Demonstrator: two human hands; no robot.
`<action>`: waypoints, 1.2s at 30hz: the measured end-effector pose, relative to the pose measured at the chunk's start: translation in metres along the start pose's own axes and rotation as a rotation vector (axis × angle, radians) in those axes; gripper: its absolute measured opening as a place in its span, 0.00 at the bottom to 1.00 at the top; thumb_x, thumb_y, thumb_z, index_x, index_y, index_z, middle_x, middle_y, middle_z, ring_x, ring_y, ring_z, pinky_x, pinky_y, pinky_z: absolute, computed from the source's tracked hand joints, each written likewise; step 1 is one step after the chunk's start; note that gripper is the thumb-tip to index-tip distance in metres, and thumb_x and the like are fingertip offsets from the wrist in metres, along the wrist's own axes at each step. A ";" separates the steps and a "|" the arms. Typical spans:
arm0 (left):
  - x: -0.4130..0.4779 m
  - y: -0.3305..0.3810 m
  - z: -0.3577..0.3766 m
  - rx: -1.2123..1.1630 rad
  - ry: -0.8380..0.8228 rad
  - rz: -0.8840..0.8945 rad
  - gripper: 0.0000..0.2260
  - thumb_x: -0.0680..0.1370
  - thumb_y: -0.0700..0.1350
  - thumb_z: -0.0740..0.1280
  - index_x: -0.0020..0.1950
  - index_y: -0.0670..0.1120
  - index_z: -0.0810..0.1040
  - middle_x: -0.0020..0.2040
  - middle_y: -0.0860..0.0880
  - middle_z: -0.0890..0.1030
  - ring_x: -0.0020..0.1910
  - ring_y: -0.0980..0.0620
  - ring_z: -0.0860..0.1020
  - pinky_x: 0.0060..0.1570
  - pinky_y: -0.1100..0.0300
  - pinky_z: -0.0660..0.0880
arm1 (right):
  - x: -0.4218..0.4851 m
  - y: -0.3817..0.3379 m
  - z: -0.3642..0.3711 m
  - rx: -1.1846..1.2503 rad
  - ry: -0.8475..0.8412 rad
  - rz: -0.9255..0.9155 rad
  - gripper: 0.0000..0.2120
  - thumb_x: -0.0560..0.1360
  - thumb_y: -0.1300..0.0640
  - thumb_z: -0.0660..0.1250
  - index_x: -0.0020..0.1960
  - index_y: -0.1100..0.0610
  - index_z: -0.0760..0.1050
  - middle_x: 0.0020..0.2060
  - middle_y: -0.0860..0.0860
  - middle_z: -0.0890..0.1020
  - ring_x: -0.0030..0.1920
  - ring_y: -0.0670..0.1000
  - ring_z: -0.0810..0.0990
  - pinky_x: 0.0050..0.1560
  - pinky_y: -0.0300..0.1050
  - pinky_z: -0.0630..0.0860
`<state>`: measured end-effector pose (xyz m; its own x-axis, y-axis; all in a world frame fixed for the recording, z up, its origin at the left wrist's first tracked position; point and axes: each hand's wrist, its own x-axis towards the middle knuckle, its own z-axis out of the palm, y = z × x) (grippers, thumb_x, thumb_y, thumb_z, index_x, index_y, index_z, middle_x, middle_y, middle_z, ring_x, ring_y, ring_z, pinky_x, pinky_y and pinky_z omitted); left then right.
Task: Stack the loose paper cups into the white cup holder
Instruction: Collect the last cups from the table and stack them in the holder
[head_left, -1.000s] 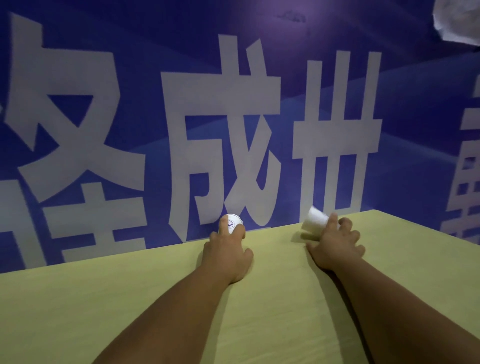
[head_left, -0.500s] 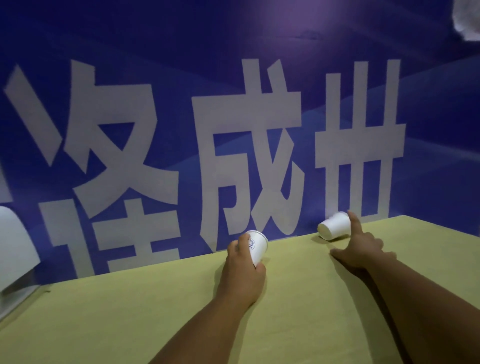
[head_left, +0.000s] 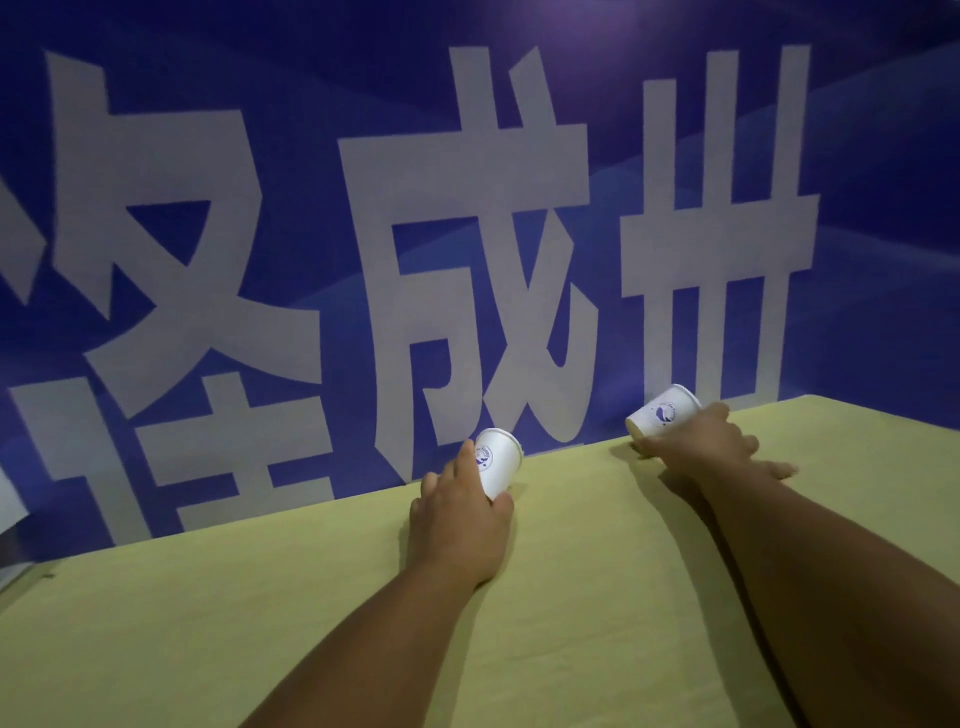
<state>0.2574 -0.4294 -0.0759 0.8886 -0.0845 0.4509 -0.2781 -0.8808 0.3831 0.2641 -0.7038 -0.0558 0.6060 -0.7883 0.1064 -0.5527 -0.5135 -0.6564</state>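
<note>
Two white paper cups with a small blue logo are at the far edge of the yellow-green table (head_left: 571, 597). My left hand (head_left: 457, 514) grips one cup (head_left: 497, 465), which tilts up and to the right with its rim uppermost. My right hand (head_left: 701, 447) holds the other cup (head_left: 662, 415), which lies tilted with one end down near the table at the left; thumb and fingers wrap its side. The white cup holder is only a white edge (head_left: 10, 504) at the far left; I cannot tell more.
A blue banner (head_left: 467, 234) with large pale characters stands right behind the table's far edge. The table stretches toward me with both forearms across it. Its left edge shows a dark gap.
My right hand, which only touched the lying cup, has closed round it and tipped it up. My left hand keeps its cup, now tilted more upright. The view shifted slightly.
</note>
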 end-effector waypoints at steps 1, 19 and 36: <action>0.000 -0.001 0.001 -0.006 0.001 -0.003 0.32 0.82 0.58 0.61 0.81 0.52 0.53 0.73 0.51 0.70 0.64 0.49 0.69 0.61 0.52 0.71 | -0.003 0.001 0.001 -0.002 0.023 -0.017 0.44 0.63 0.29 0.73 0.67 0.54 0.63 0.60 0.59 0.76 0.64 0.63 0.73 0.70 0.73 0.53; -0.038 -0.022 -0.051 -0.584 0.196 -0.189 0.36 0.76 0.45 0.74 0.73 0.63 0.53 0.72 0.50 0.69 0.61 0.50 0.73 0.53 0.57 0.78 | -0.133 -0.061 0.004 0.553 -0.207 -0.518 0.07 0.77 0.53 0.71 0.52 0.54 0.78 0.52 0.49 0.80 0.51 0.50 0.79 0.40 0.37 0.75; -0.105 -0.239 -0.246 -0.236 0.420 -0.069 0.04 0.84 0.50 0.60 0.51 0.53 0.68 0.55 0.52 0.72 0.50 0.51 0.74 0.43 0.62 0.68 | -0.402 -0.220 0.051 0.695 -0.527 -0.773 0.02 0.79 0.53 0.69 0.49 0.51 0.78 0.51 0.47 0.80 0.50 0.46 0.78 0.43 0.36 0.73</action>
<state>0.1407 -0.0951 -0.0167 0.6972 0.2090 0.6857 -0.3420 -0.7437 0.5744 0.1712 -0.2569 0.0077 0.8974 -0.0240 0.4405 0.4014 -0.3704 -0.8377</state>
